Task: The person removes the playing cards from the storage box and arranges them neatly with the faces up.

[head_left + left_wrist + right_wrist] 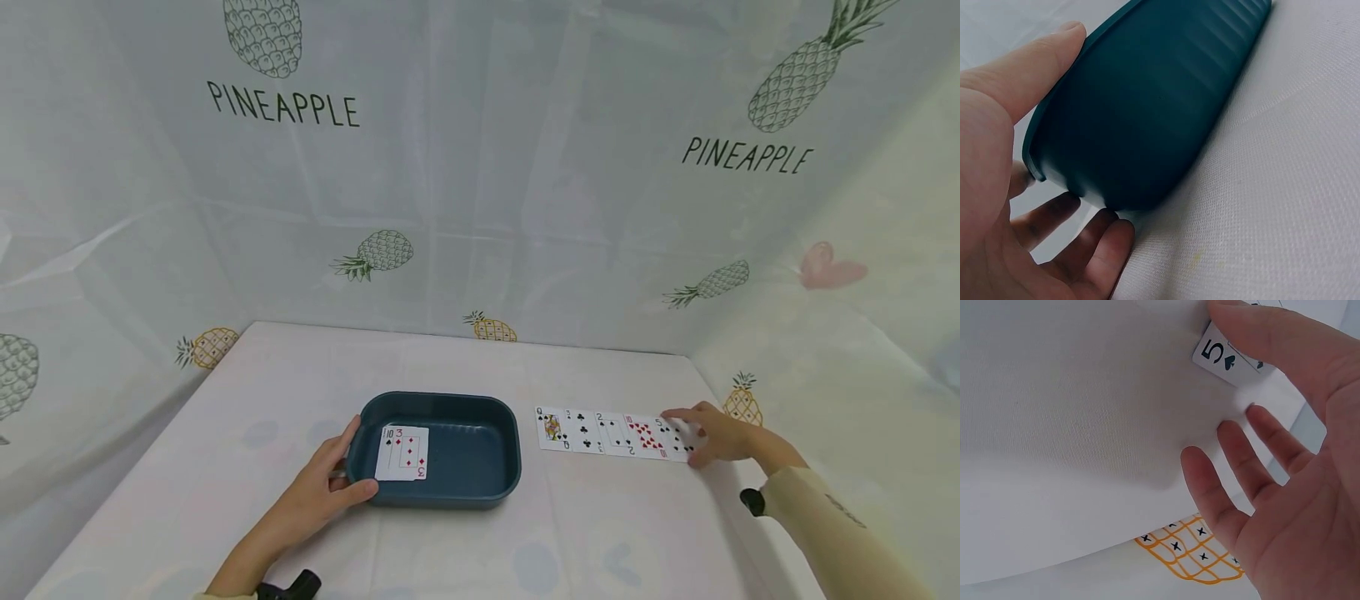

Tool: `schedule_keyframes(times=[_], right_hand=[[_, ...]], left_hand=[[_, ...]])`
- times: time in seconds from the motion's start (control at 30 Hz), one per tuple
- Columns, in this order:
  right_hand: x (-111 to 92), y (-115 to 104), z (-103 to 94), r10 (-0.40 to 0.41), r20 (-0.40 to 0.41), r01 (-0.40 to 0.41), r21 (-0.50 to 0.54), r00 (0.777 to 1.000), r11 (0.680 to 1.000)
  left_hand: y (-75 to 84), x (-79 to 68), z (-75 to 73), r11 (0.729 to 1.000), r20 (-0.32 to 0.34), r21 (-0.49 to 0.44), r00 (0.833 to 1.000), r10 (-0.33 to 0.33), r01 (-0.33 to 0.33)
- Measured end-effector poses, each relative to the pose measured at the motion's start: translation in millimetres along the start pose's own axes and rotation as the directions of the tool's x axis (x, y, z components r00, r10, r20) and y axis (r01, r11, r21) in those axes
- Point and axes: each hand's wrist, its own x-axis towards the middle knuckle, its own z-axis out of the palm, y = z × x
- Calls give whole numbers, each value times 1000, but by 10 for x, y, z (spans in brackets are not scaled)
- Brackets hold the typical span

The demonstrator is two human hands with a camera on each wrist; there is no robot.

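My left hand (318, 487) grips the left end of a dark teal tray (495, 498), thumb at its near rim and fingers at the far corner. In the left wrist view the thumb (1054, 62) lies along the rim, with curled fingertips against the tray's end wall (1135, 125). Inside the tray lie overlapping playing cards (402, 454), a three of diamonds on top. To the right, my right hand (723, 437) spans the five of spades (1219, 356) between thumb and index finger, at the row's right end. Its other fingers (1200, 475) stay off the card.
A row of face-up playing cards (581, 432) stretches right of the tray, including a queen, a two and a ten. All stand on a white-covered table (450, 554). Pineapple-printed sheeting (480, 167) hangs behind and along both sides.
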Motion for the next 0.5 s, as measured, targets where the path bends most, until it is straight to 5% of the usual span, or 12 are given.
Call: schedule_keyframes(times=[0.27,0.5], right_hand=[[7,-28,-12,-12,-32,12,11,999,1000],[38,-433,-53,-144,-173,144,-10,974,990]], left_hand=[[-1,-2,8,1000,-5,13,1000,-5,5],[3,-4,1,1000,3,12,1000,-7,6]])
